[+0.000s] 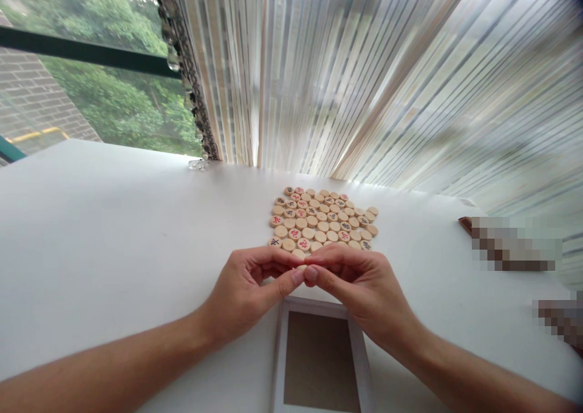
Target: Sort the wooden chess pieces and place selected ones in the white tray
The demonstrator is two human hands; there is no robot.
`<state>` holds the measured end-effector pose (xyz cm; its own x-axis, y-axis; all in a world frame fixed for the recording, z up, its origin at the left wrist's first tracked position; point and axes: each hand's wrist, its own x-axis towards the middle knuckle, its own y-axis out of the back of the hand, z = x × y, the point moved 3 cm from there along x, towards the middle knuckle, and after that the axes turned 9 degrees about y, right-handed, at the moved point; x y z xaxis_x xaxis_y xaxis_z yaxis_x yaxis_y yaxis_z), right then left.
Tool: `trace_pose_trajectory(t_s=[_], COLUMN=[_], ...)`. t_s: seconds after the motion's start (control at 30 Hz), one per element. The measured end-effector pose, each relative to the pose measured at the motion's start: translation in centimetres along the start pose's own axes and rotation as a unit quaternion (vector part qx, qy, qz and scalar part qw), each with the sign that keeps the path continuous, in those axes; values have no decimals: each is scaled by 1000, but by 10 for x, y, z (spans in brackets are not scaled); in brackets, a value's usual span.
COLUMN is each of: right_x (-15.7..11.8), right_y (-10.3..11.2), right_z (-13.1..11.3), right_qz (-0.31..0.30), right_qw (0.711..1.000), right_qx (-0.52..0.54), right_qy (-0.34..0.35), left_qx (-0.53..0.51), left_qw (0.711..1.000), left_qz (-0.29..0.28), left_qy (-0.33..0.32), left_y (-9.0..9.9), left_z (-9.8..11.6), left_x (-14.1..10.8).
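Fingertips of my left hand (248, 288) and my right hand (367, 288) meet in front of me, both closed in a pinch. A pale round wooden xiangqi piece (302, 268) shows between the thumbs and forefingers, mostly covered by them. Just beyond the hands, several more xiangqi pieces (322, 226) lie flat in close rows on the white table. Some carry red or black characters; others show plain wood. Below my hands is an open white box (279, 364) with a grey-brown bottom, its far edge near my wrists.
The white table (113, 249) reaches a window with a striped string curtain (300, 85) behind the pieces. A clear glass-like ornament (198, 164) lies at the curtain's foot. Two brown-edged objects, blurred by pixelation, stand on the right, one of them a frame-like item (505, 264).
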<state>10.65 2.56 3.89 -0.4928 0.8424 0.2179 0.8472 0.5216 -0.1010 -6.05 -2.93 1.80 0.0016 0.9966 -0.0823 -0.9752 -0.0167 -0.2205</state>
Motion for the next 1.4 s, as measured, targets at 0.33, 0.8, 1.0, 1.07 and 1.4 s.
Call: trace_pose_trajectory(t_s=[0.33,0.8,1.0,1.07,1.4], right_x=[-1,0,0,-1,-5], right_y=[1,2,2,2,1], right_z=[11,11,10,9,9], right_qz=[1,-7,11,14,13], right_qw=[993,995,994,994,992], right_qx=[81,57,38,27,4], right_qy=[-86,-82,-101,-106,-129], left_qx=[-28,-69,-61,-44,161], left_qw=[999,996,997,998,980], left_qz=[-7,-44,-42,-34,-21], left_qy=[17,31,37,29,-116], left_y=[5,6,1,0,-2], left_z=[0,-4,-3,-5,3], left_x=[5,6,4,1,-10])
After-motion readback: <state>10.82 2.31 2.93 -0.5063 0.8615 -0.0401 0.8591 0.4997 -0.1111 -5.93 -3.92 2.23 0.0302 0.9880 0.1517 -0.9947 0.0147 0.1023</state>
